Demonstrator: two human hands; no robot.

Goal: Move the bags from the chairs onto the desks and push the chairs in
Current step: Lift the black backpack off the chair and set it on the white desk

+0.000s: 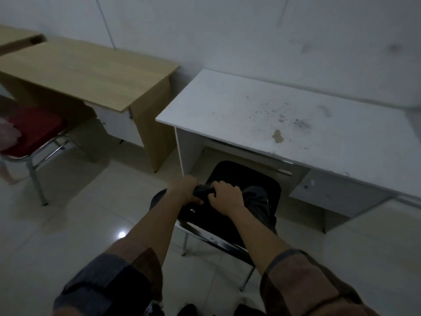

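Note:
A black chair (pixel 245 176) stands partly under the white desk (pixel 296 115), its seat facing the kneehole. On the seat lies a dark bag (pixel 255 197) with a grey crumpled part. My left hand (pixel 185 187) and my right hand (pixel 224 193) are side by side, both closed on the bag's dark top edge near the chair's back. To the left, a red-cushioned chair (pixel 34 133) stands pulled out from the wooden desk (pixel 91 69), with a pinkish bag (pixel 9 131) on it at the frame's edge.
Both desks stand against a white wall. A drawer unit (pixel 335 192) hangs under the white desk's right side. The white desk top carries dark specks and a brown stain (pixel 278 135). Glossy pale floor tiles lie between the two chairs.

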